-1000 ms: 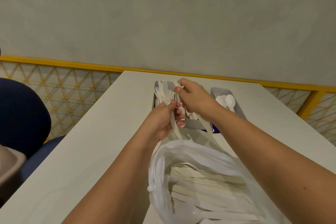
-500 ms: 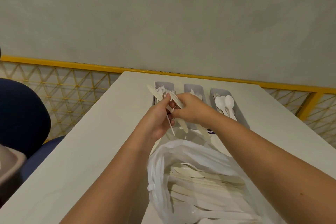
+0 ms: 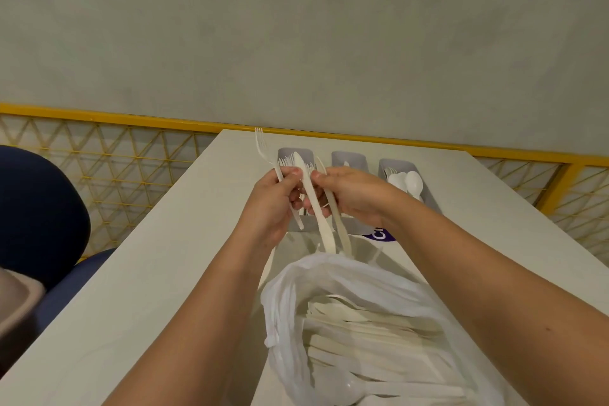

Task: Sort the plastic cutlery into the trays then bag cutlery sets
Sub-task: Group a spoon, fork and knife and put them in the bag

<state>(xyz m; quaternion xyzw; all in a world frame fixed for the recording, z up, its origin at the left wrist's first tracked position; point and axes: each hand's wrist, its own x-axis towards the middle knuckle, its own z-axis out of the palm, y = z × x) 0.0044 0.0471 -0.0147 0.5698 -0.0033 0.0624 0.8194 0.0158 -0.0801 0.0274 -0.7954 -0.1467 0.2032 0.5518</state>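
Counts: 3 grey trays side by side at far end of bench (image 3: 148,273): L tray (image 3: 286,152), mid tray (image 3: 349,156), R tray (image 3: 426,199).
- L tray: bunch of tray forks (image 3: 287,161), tines up; no. can't tell, hands cover most.
- Mid tray: mostly hidden behind R hand.
- R tray: 2 white spoons (image 3: 414,181), plus some fork tines at its far-left corner.

In hand: 3 pcs, i.e. 1 fork (image 3: 263,152) + 2 knives.

Bag (image 3: 290,306): white plastic, mouth open, near edge of bench, just near of the hands. Holds many white pcs, no. can't tell; 1 clear spoon at its near end.

L hand (image 3: 275,204): raised over L tray, back to camera, fingers curled. Grip clenched on the fork handle, thumb on top, tines pointing far/up.

R hand (image 3: 354,194): level with L hand, fingertips almost meeting it. Grip pinching knife 1 (image 3: 321,227), thumb on its blade end. Knife 2 (image 3: 342,234) hangs under the same palm. Both handles point down toward bag mouth.

Other: purple label (image 3: 379,236) on bench under R wrist; blue chair (image 3: 36,208) at left; yellow rail (image 3: 99,115) behind.
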